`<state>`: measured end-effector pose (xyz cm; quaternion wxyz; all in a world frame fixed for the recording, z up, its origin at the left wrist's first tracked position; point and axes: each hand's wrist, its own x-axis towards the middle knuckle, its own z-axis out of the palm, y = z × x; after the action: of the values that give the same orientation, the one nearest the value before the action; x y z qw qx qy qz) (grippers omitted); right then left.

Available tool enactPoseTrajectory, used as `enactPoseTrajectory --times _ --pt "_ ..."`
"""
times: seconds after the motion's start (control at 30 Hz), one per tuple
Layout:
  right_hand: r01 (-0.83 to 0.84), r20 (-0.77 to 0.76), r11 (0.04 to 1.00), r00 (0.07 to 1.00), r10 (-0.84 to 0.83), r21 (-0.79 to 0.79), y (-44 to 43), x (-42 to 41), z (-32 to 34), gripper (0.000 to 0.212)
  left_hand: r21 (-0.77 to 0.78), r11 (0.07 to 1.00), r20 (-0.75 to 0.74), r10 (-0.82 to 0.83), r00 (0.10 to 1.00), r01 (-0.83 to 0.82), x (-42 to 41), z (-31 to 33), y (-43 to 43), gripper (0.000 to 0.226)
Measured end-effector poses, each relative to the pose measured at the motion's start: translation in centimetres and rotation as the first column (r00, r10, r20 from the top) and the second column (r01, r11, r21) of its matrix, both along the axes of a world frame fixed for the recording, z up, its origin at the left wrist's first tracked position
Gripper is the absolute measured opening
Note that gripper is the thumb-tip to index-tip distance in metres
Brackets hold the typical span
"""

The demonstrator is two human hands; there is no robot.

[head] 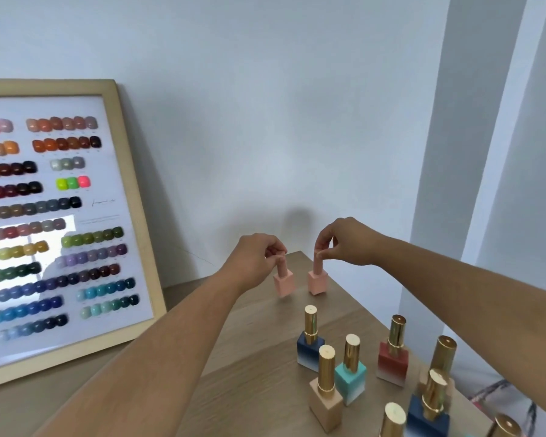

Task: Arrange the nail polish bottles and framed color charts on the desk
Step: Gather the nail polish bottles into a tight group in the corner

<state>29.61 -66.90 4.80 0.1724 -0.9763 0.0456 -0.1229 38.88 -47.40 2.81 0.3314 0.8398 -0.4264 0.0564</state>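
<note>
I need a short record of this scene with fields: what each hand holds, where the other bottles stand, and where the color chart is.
left hand: pinches the cap of the left pink bottle, which looks tilted
right hand: pinches the cap of the right pink bottle, upright near the far desk corner
other bottles: gold-capped, standing nearer the camera, e.g. navy, turquoise, red, beige
framed color chart: leans against the wall, at left
desk: light wood

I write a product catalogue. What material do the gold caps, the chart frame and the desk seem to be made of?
Gold caps: shiny metal or metallised plastic, judging by the bright highlights. Chart frame: pale matte wood, or a wood look; its front is glass or acrylic, as it shows reflections. Desk: light wood or wood-grain laminate with faint grain lines.
</note>
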Motion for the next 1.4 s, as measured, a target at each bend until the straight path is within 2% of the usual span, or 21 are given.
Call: enactPoseTrajectory --times 0.23,0.33,0.4,0.47,0.6,0.8,1.0,1.17,1.27,1.4 --pt "-0.005 0.02 0.998 1.0 0.004 0.059 -0.1 0.8 -0.8 0.007 0.026 1.0 0.009 -0.01 1.0 0.009 0.1 -0.9 -0.8 0.02" --pt "0.011 -0.005 0.995 1.0 -0.011 0.1 -0.5 0.4 -1.9 0.024 -0.026 1.0 -0.026 0.008 1.0 -0.009 -0.1 -1.6 -0.9 0.023" --pt "0.01 -0.072 0.993 0.997 -0.002 0.12 -0.8 -0.2 -3.4 0.037 -0.058 0.998 -0.086 0.032 0.996 -0.037 -0.4 -2.5 -0.8 0.029" --pt "0.01 -0.138 0.981 0.99 0.017 0.192 -1.1 -0.6 -5.0 0.041 -0.042 0.997 -0.123 0.059 0.991 -0.065 -0.7 -3.9 -0.7 0.037" --pt "0.029 -0.149 0.915 0.988 0.034 0.402 -1.1 -0.5 -6.6 0.033 -0.024 0.994 -0.185 0.097 0.978 -0.104 -1.3 -6.3 -0.9 0.034" --pt "0.05 -0.086 0.902 0.996 -0.014 0.429 -0.8 0.3 -7.2 0.028 -0.076 0.989 -0.171 0.114 0.979 -0.129 -2.0 -7.0 -2.5 0.031" --pt "0.064 -0.088 0.894 0.996 -0.028 0.444 -1.0 0.8 -7.4 0.038 -0.094 0.983 -0.207 0.137 0.969 -0.159 -1.8 -7.5 -2.7 0.039" --pt "0.075 -0.065 0.823 0.997 -0.046 0.563 -1.2 -1.1 -7.5 0.044 -0.142 0.966 -0.288 0.167 0.943 -0.215 -2.8 -7.8 -1.5 0.049" --pt "0.061 -0.044 0.777 0.998 -0.043 0.627 -1.2 -3.6 -7.2 0.038 -0.149 0.965 -0.315 0.159 0.936 -0.214 -3.8 -7.7 0.2 0.04" --pt "0.031 0.008 0.802 0.999 -0.044 0.597 -0.7 -8.0 -5.2 0.018 -0.208 0.96 -0.352 0.106 0.93 -0.188 -5.3 -7.1 3.4 0.019"
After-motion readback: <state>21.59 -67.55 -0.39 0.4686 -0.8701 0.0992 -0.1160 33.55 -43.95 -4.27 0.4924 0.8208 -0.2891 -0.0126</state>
